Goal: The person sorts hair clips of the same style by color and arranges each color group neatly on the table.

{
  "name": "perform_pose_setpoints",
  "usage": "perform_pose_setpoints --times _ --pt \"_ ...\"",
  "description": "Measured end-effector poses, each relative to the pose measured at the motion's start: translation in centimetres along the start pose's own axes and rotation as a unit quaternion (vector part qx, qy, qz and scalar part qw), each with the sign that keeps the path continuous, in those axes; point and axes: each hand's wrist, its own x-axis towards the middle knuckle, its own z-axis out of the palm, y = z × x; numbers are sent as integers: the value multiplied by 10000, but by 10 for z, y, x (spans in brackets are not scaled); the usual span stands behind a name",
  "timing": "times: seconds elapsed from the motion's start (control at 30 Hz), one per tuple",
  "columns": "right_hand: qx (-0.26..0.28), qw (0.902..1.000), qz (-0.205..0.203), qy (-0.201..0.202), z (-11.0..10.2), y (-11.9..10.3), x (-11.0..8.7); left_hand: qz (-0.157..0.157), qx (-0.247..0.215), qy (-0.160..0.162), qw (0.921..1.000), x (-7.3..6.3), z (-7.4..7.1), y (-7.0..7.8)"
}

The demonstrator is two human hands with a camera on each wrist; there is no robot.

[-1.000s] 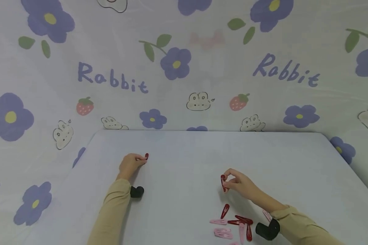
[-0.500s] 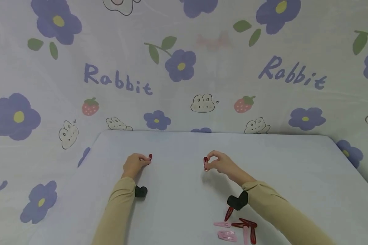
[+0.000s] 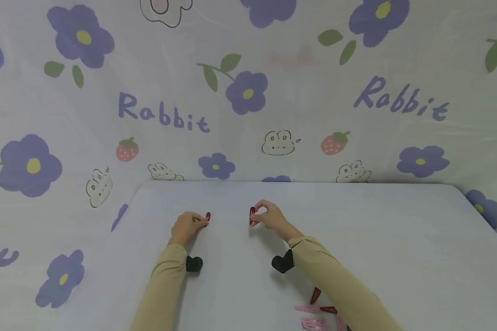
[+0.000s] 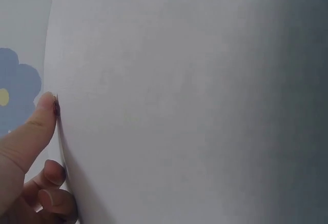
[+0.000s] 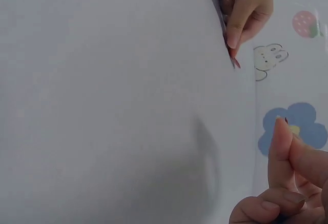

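Note:
In the head view my left hand point(image 3: 186, 227) pinches a dark red snap hair clip point(image 3: 208, 216) close to the table surface, left of the middle. A second dark red hair clip point(image 3: 252, 216) stands upright between the thumb and finger of my right hand point(image 3: 273, 218), a short gap to the right of the first. In the right wrist view the left hand point(image 5: 249, 11) shows with its clip's red tip point(image 5: 236, 62) against the table, while the right-hand clip is mostly hidden by the fingers point(image 5: 281, 144).
Several loose hair clips lie at the front right of the white table point(image 3: 232, 285), among them a pink one point(image 3: 314, 323) and a dark red one point(image 3: 315, 295). My right sleeve point(image 3: 339, 285) covers part of them. Behind the table hangs a flowered cloth point(image 3: 298, 92).
My right hand has carried its red clip left and away from the loose clips, toward the left hand. The left hand keeps its pinch and has hardly moved; the head view has shifted slightly.

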Motion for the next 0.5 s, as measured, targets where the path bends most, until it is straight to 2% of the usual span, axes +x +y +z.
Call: perform_pose_setpoints --times 0.17,0.33,0.5 --pt "109 9999 -84 -46 25 -4 18 40 8 89 10000 2 1 -4" --pt "220 9995 -219 22 43 -7 27 58 8 31 10000 3 -1 -3" --pt "-87 9991 -294 279 58 -7 34 -68 26 -83 9999 2 -1 -4"
